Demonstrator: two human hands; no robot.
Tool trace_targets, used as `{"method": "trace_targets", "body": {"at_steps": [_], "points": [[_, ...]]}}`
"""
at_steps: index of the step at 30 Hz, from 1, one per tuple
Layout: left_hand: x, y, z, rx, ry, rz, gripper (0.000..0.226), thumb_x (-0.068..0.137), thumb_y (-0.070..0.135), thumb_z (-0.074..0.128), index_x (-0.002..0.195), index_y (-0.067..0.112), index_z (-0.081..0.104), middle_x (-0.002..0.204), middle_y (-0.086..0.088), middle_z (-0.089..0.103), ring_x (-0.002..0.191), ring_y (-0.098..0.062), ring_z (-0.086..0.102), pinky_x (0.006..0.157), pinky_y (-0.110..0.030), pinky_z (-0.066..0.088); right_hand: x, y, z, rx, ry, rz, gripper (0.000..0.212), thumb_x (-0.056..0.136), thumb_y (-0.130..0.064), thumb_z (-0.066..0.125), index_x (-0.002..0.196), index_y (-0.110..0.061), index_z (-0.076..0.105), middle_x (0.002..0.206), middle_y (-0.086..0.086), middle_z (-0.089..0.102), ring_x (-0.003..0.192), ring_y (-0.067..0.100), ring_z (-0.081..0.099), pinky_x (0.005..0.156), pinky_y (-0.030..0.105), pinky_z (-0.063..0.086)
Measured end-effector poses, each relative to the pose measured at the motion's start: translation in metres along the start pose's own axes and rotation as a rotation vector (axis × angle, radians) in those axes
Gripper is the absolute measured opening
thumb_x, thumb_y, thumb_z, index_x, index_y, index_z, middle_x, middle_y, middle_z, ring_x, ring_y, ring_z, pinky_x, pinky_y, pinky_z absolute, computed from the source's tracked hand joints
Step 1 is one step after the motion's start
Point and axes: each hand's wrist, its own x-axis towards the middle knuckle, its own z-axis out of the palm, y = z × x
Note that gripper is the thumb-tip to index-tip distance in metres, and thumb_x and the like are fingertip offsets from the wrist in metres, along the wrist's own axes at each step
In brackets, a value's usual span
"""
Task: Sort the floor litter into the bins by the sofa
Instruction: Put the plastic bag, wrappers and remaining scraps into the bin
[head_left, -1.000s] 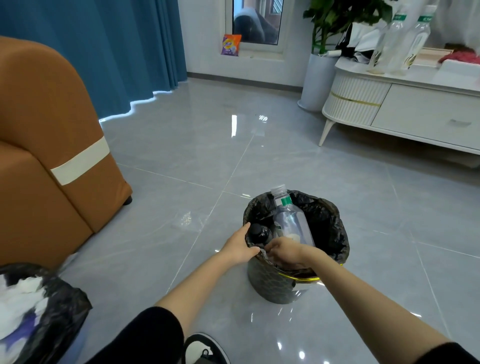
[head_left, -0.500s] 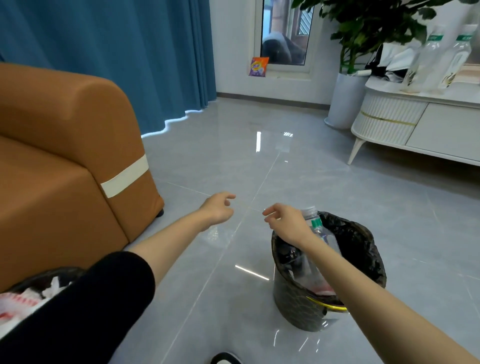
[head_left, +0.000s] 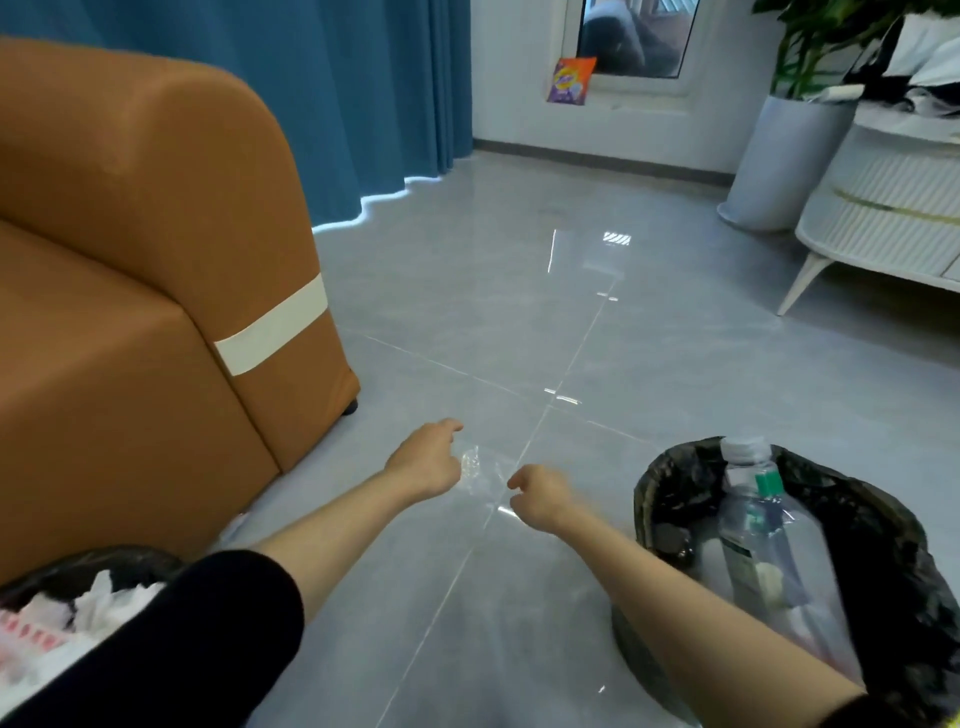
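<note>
A small piece of clear plastic wrap (head_left: 480, 474) lies on the grey floor tiles. My left hand (head_left: 426, 458) hovers just left of it and my right hand (head_left: 540, 498) just right of it; both have loosely curled fingers and hold nothing. At the right stands a bin with a black liner (head_left: 670, 493) holding a clear plastic bottle (head_left: 758, 535) with a green label and a dark bottle. A second black-lined bin (head_left: 93, 564) at the lower left, beside the sofa, holds crumpled white paper, partly hidden by my left sleeve.
The orange sofa (head_left: 135, 291) fills the left side, with blue curtains (head_left: 363, 93) behind it. A white cabinet on legs (head_left: 878, 228) and a tall white plant pot (head_left: 779, 161) stand at the far right. A colourful snack bag (head_left: 570, 80) leans on the window sill.
My hands left the right bin's rim and moved left and forward over the floor, ending on either side of the clear wrap. My view shifted left, so the bin sits further right.
</note>
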Motion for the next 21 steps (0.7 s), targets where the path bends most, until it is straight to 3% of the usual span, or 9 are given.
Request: {"method": "trace_targets", "body": {"at_steps": [5, 9, 15, 17, 21], "points": [[0.038, -0.036, 0.024, 0.007, -0.047, -0.045, 0.058, 0.091, 0.008, 0.046, 0.145, 0.016, 0.029, 0.144, -0.009, 0.040, 0.129, -0.024, 0.043, 0.105, -0.031, 0.038, 0.052, 0.011, 0.043, -0.057, -0.099, -0.005, 0.053, 0.090, -0.013, 0.049, 0.142, -0.018, 0.039, 0.147, 0.009, 0.038, 0.134, 0.025, 0.038, 0.107, 0.029, 0.033], [0.058, -0.067, 0.049, 0.005, -0.068, -0.096, 0.059, 0.090, 0.008, 0.046, 0.145, 0.016, 0.028, 0.144, -0.009, 0.039, 0.130, -0.025, 0.042, 0.106, -0.033, 0.037, 0.086, 0.020, 0.072, -0.168, -0.149, -0.027, 0.060, 0.090, -0.013, 0.046, 0.147, -0.016, 0.029, 0.156, 0.008, 0.022, 0.143, 0.025, 0.022, 0.115, 0.029, 0.018], [0.072, -0.101, 0.077, -0.046, -0.070, -0.165, 0.053, 0.088, 0.005, 0.046, 0.140, 0.010, 0.037, 0.139, -0.015, 0.043, 0.129, -0.029, 0.043, 0.106, -0.031, 0.034, 0.116, 0.033, 0.099, -0.252, -0.219, -0.028, 0.066, 0.091, -0.012, 0.044, 0.150, -0.021, 0.015, 0.159, 0.001, 0.006, 0.144, 0.029, 0.010, 0.117, 0.041, 0.019], [0.073, -0.109, 0.088, -0.059, -0.071, -0.191, 0.053, 0.088, 0.005, 0.047, 0.140, 0.010, 0.037, 0.140, -0.015, 0.042, 0.130, -0.029, 0.041, 0.107, -0.031, 0.032, 0.118, 0.037, 0.102, -0.281, -0.179, -0.033, 0.065, 0.092, -0.013, 0.043, 0.150, -0.021, 0.015, 0.159, -0.001, 0.009, 0.143, 0.030, 0.012, 0.115, 0.042, 0.023], [0.070, -0.122, 0.107, -0.062, -0.092, -0.234, 0.057, 0.089, 0.007, 0.046, 0.143, 0.012, 0.032, 0.144, -0.015, 0.035, 0.133, -0.031, 0.037, 0.110, -0.032, 0.031, 0.108, 0.038, 0.111, -0.343, -0.094, -0.153, 0.055, 0.087, -0.013, 0.048, 0.140, -0.018, 0.038, 0.147, 0.002, 0.033, 0.133, 0.027, 0.029, 0.107, 0.036, 0.032]]}}
